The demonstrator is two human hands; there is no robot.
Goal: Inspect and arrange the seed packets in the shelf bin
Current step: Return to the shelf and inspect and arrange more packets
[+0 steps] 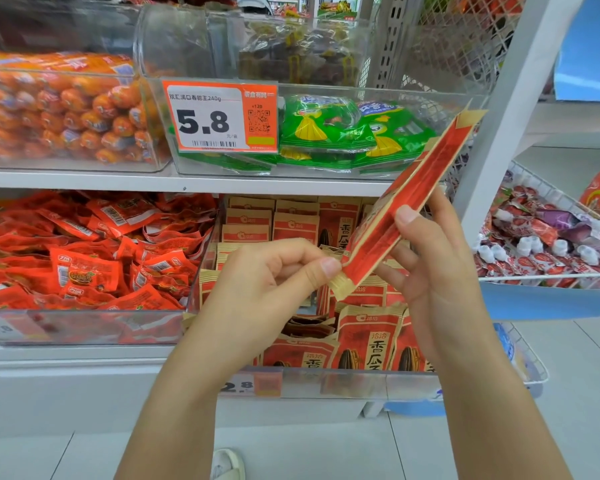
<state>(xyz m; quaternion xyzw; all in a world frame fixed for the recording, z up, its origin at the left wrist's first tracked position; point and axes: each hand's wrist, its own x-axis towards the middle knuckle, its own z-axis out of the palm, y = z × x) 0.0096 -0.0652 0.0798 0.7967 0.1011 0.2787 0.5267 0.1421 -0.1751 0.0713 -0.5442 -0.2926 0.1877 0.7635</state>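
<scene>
we hold one red-and-tan sunflower seed packet [409, 199] edge-on in front of the shelves, tilted so its upper end points up and to the right, above the clear shelf bin [326, 382] on the lower shelf. our left hand [267, 282] is closed in a pinch, thumb and forefinger gripping the packet's lower tan seal. our right hand [433, 268] is half closed around the packet's middle, thumb pressed on the near face and fingers spread behind it. in the bin below, more seed packets [368, 337] of the same kind stand upright in rows at the back and lean unevenly toward the front. to the left, a neighbouring clear bin holds loose red snack sachets [84, 251]. on the upper shelf, a bin carrying an orange price tag [219, 116] marked 5.8 holds green packets [336, 129], beside a bin of orange sausages [59, 105]. at right, a wire basket [548, 188] holds small wrapped sweets.
</scene>
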